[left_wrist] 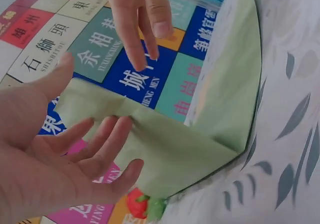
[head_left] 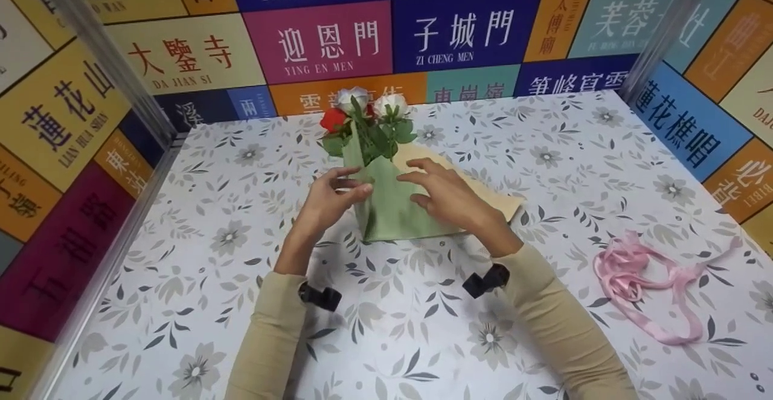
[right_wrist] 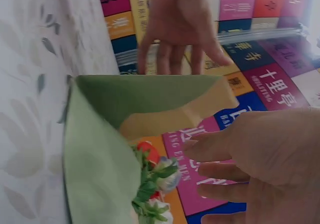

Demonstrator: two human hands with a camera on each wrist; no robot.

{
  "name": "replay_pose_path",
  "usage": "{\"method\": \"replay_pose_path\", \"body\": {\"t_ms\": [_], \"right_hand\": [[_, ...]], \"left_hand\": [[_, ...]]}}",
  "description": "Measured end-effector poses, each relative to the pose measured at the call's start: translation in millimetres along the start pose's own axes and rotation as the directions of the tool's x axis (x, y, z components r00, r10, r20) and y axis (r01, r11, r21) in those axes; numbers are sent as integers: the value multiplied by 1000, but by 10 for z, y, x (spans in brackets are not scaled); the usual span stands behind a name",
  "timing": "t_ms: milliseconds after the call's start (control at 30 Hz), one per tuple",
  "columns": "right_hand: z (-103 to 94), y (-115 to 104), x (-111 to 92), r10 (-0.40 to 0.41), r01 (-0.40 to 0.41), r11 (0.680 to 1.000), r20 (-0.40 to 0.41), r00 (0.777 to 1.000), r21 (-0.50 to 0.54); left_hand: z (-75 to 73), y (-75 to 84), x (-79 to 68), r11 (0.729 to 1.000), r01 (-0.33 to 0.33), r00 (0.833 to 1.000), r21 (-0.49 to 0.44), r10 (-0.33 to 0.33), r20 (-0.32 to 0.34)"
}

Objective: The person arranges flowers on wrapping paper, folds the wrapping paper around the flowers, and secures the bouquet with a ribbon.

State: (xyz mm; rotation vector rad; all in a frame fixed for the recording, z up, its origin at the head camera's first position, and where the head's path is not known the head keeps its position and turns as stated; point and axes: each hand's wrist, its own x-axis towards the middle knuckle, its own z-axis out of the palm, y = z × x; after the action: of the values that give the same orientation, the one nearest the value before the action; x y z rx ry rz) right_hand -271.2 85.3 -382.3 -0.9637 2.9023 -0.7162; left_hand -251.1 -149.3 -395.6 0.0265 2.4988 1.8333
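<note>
A sheet of wrapping paper, green on one face and cream on the other, stands partly folded around a small bunch of artificial roses. The bunch has a red rose and pale ones. My left hand is at the raised left flap; in the left wrist view its loosely bent fingertips touch the flap's green outer face. Over the paper's right side is my right hand, fingers spread and slightly bent, holding nothing. The right wrist view shows the flowers between the two flaps; their stems are hidden.
A loose heap of pink ribbon lies on the right of the table. The tabletop has a leaf-and-flower cover. Panels with printed signs stand along the back and both sides. Each wrist carries a small black camera.
</note>
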Motion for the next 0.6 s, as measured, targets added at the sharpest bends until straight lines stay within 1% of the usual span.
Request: {"method": "replay_pose_path", "body": {"t_ms": [100,167,233,333,400,433,500,567,600], "right_hand": [[-35,12,-12,16,-15,1000,-83,996,6],[-39,5,2,14,-11,1000,-147,989,18],[-27,-8,19,7,1,999,-208,978,39],[-3,-34,31,-5,29,997,-290,957,78],[16,-48,32,-10,46,993,-320,947,106],[26,-55,29,-12,54,991,-315,949,124],[49,-71,18,-17,61,985,-256,966,162],[79,-91,7,-22,51,980,-149,989,192],[98,-101,4,-31,48,979,-87,996,199]], "left_hand": [[92,-64,1,995,32,999,97,-33,11],[145,-103,1,981,53,998,187,-58,20],[196,-130,0,965,76,995,253,-91,49],[266,-141,7,949,62,990,309,-98,103],[304,-139,18,936,37,988,349,-87,127],[317,-142,22,925,17,988,379,-75,138],[332,-156,30,896,-33,985,443,-47,168],[336,-173,37,858,-95,975,504,-21,219],[332,-178,39,844,-121,970,523,-12,243]]}}
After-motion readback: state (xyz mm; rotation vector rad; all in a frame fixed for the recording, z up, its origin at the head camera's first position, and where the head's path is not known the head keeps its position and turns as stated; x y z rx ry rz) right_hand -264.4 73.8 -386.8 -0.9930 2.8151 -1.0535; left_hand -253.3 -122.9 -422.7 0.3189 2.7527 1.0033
